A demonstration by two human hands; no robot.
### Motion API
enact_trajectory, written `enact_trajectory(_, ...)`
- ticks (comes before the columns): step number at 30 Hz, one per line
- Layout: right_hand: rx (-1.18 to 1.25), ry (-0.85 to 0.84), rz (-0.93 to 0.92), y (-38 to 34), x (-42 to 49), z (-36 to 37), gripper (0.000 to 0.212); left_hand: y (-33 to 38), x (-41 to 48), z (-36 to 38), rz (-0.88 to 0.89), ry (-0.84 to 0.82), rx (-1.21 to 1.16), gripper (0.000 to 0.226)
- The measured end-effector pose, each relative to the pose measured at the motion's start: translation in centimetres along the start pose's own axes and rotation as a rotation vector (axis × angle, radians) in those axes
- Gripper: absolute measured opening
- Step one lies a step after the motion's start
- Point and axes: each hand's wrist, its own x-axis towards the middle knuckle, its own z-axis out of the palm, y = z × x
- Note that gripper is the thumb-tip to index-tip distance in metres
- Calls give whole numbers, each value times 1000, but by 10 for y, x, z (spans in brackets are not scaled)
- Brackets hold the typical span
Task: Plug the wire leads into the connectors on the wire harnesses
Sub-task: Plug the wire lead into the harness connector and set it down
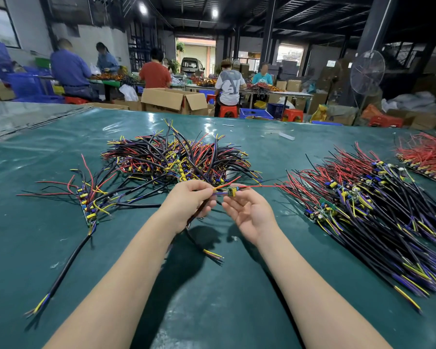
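Observation:
My left hand grips a black cable and pinches its coloured leads near the tip. My right hand pinches a small green circuit board with a yellow part between thumb and fingers, its red wire trailing to the right. Both hands meet above the green table cover, with the lead tips touching the board. The cable's free end hangs under my left wrist and shows yellow, red and blue cores.
A tangled heap of harnesses lies just beyond my hands. A small bunch of boards with cables lies to the left. A large row of wired boards fills the right side, with red-wired ones further back. People work at benches behind.

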Motion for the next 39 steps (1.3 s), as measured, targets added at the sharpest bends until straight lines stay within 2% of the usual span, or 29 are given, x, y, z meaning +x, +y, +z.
enact_trajectory(3,28,13,-19,0,0,0,25,-3,0,5,22,36,52,23)
enact_trajectory(7,15,-15,-58,4,-1,2,22,-12,-4,10,156,158,139,20)
enact_trajectory(11,-34,-19,-130,4,0,3,20,-11,-7,9,184,78,152,22)
enact_trajectory(15,-53,63,-112,4,-1,3,19,-14,-8,4,161,-15,51,21)
enact_trajectory(20,-23,101,-91,3,-2,4,20,-17,-9,4,170,4,44,20)
enact_trajectory(27,-54,61,-45,4,-3,2,21,-20,-7,-2,172,-42,180,12)
enact_trajectory(33,-54,80,-4,3,-4,1,21,-21,-6,-2,244,-40,272,16)
enact_trajectory(37,-98,-17,-56,5,-4,3,19,-20,-6,-4,190,5,259,21)
enact_trajectory(39,-181,-49,-114,4,-3,3,21,-18,-7,-6,170,-30,230,24)
